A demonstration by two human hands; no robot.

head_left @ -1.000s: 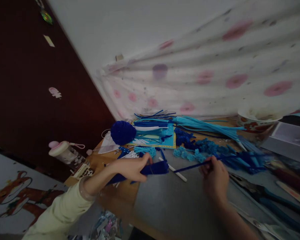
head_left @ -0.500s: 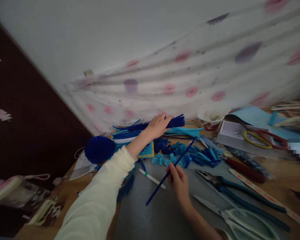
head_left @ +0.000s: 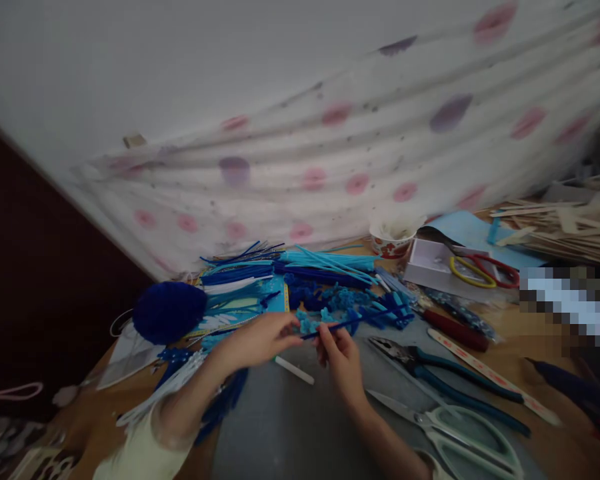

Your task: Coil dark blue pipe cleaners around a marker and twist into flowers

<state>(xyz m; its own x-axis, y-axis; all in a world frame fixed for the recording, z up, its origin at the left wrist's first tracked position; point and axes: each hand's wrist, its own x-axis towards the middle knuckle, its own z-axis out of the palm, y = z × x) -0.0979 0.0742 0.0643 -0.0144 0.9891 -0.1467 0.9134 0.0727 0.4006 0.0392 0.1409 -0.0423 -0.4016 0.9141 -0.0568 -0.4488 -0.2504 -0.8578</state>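
My right hand (head_left: 341, 357) pinches a dark blue pipe cleaner (head_left: 350, 323) between thumb and fingers, and the stem slants up to the right. At the stem's left end, the fingertips of my left hand (head_left: 263, 339) close on it. Just behind both hands lie light blue curled pipe-cleaner flowers (head_left: 310, 322). A white marker (head_left: 294, 370) rests on the grey mat (head_left: 285, 427) below them. Behind, bundles of light blue pipe cleaners (head_left: 330, 259) and dark blue ones lie along the wall.
To the right lie pliers (head_left: 450, 377), large scissors (head_left: 445, 423), a red-handled tool (head_left: 455, 330) and a wooden stick. Farther back stand a white box (head_left: 425, 267) with red-and-yellow-handled scissors and a paper bowl (head_left: 393, 243). A dark blue fuzzy ball (head_left: 169, 312) sits left.
My left hand has drawn back from the bundles behind to the pipe cleaner's end. The pipe cleaner in my right hand has swung from steep to nearly level. The view has shifted right.
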